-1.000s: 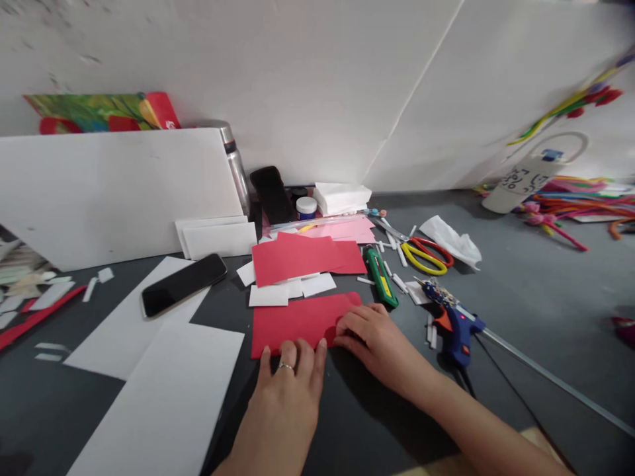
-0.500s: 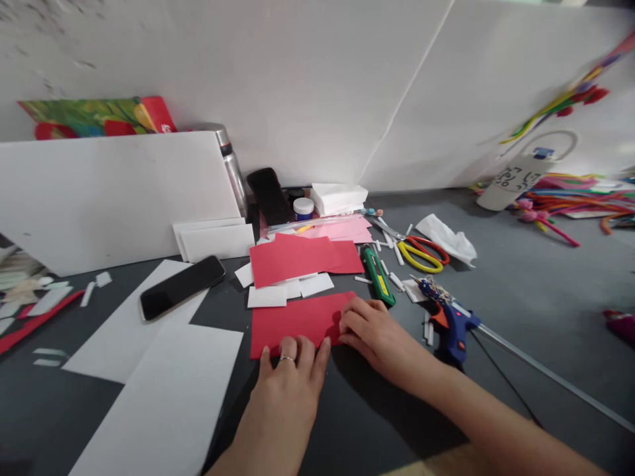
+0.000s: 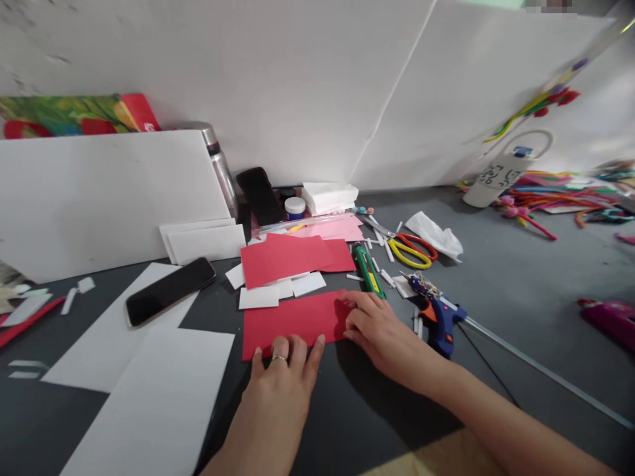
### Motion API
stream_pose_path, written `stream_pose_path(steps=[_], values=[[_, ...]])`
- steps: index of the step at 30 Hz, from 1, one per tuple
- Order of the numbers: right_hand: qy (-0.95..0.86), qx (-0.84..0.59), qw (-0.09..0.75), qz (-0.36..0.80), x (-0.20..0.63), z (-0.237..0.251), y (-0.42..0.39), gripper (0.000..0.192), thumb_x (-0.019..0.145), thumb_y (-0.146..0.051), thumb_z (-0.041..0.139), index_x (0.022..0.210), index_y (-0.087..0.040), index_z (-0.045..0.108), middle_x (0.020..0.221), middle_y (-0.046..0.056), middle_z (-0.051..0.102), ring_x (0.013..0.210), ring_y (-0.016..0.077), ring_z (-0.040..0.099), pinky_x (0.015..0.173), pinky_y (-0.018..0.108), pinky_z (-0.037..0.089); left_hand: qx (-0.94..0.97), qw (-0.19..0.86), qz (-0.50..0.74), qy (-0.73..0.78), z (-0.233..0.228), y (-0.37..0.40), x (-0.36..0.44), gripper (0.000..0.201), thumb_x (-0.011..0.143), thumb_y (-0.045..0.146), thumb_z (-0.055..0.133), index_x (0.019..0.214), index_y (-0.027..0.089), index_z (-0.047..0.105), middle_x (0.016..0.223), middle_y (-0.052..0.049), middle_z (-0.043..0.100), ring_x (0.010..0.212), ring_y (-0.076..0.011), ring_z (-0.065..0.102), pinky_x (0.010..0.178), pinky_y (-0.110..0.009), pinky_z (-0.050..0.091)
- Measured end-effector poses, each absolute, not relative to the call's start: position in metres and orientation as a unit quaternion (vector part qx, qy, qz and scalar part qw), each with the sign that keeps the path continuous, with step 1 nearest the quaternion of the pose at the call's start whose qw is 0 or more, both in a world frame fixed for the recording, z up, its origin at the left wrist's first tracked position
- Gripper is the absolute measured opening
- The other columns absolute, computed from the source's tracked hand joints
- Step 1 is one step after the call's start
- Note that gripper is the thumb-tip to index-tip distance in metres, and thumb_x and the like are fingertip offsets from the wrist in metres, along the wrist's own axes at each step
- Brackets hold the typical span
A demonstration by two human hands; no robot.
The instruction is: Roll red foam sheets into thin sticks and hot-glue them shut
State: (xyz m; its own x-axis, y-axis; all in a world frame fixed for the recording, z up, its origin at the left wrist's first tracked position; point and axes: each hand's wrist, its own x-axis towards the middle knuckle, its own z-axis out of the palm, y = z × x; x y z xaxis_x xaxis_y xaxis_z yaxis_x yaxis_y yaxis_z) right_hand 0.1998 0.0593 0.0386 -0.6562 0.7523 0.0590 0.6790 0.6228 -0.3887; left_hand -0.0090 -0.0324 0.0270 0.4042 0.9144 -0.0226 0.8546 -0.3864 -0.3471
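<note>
A red paper strip (image 3: 292, 320) lies flat on the dark table in front of me. My left hand (image 3: 280, 383), with a ring on one finger, rests its spread fingertips along the strip's near edge. My right hand (image 3: 380, 327) has its fingers and thumb at the strip's right end, closed around that edge. Beyond it are more red paper pieces (image 3: 282, 260), partly over small white cards (image 3: 258, 297). A green utility knife (image 3: 368, 271) lies just past my right hand.
To the right are a blue glue gun (image 3: 444, 324) with a clear stick, scissors (image 3: 411, 253) and a crumpled tissue (image 3: 435, 236). A phone (image 3: 171, 291) lies on white sheets (image 3: 153, 396) at left. A white board (image 3: 104, 198) and steel flask (image 3: 222, 168) stand behind.
The view has shifted slightly, so things sit further left. My right index finger has stretched out a little along the strip's right end. The left hand keeps its place on the near edge.
</note>
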Motion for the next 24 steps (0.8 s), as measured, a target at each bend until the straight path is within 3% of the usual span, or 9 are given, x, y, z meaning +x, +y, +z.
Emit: stream_pose_path(steps=[5,24], values=[[-0.893,-0.402,0.124,0.161,0.202,0.036,0.059,0.014,0.097,-0.013,0.047,0.086,-0.019,0.053,0.141,0.015,0.048,0.133,0.0284,0.042,0.105,0.051,0.041,-0.828,0.141,0.101,-0.533,0.027,-0.034,-0.010,0.066,0.088,0.008,0.053,0.150,0.027,0.041,0.118,-0.017,0.062,0.103,-0.0313,0.061,0.079,-0.050,0.059],[-0.889,-0.445,0.099,0.037,0.207,0.026,0.051,0.015,0.092,-0.006,0.047,0.090,-0.017,0.057,0.136,0.018,0.054,0.120,0.0317,0.052,0.096,0.054,0.047,-0.830,0.123,0.100,-0.534,0.028,-0.032,-0.009,0.069,0.087,0.009,0.056,0.151,0.028,0.040,0.116,-0.016,0.062,0.103,-0.0315,0.061,0.079,-0.051,0.059]])
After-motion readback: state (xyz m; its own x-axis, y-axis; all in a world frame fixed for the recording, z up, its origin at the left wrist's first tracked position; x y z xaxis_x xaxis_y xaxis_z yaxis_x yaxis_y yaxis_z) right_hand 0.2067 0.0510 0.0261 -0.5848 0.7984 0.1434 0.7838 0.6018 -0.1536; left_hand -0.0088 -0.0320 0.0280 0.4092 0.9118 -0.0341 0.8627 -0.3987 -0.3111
